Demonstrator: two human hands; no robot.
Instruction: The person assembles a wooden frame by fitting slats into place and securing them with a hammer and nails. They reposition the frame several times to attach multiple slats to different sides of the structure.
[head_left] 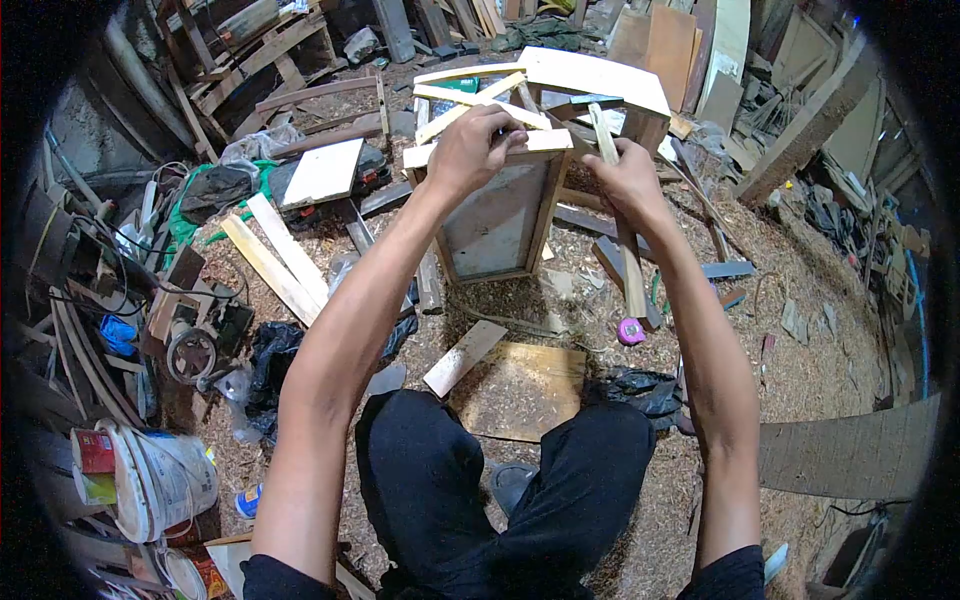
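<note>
My left hand (472, 148) rests on the top edge of a wooden frame box (495, 215), its fingers curled together; what they pinch, if anything, is too small to make out. To the right, my right hand (625, 175) is wrapped round the wooden handle of a hammer (600, 125). The hammer's metal head (596, 100) is up beside the box's top right corner. Pale wood strips (470, 95) cross each other just behind the box.
A white-topped board (600, 80) stands behind the box. Sawdust covers the floor, with a pink tape measure (630, 331), a flat wooden board (520, 390), loose planks (270, 260) and a white bucket (165, 480) on the left.
</note>
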